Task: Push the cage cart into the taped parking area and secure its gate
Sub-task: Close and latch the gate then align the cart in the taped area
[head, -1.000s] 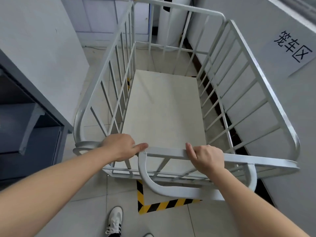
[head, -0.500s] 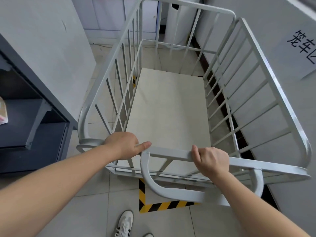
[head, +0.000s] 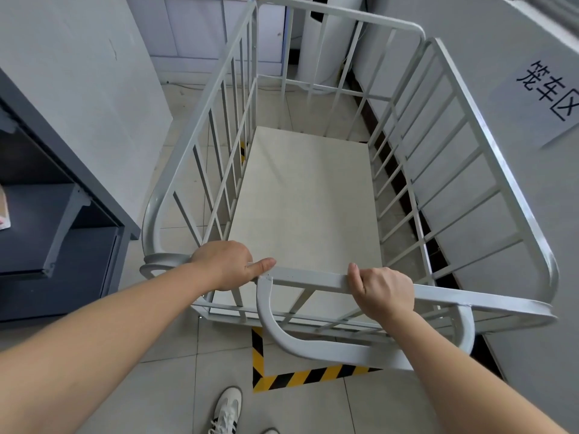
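At the far left, a dark grey shelf unit (head: pixel 62 220) is seen beside a pale wall. Next to it, the white cage cart (head: pixel 307 202) is parked on the tiled floor, close to the right wall. Its near top rail (head: pixel 313 278) is gripped at the left end by the left hand (head: pixel 224 263), fingers curled, with one finger stretched flat along the bar. Yellow and black tape (head: pixel 300 377) is stuck to the floor under the cart's near end. A white shoe (head: pixel 226 410) is seen below. Farther right, the same rail is wrapped tightly by the right hand (head: pixel 383 292). A paper sign (head: pixel 546 92) is stuck on the right wall.
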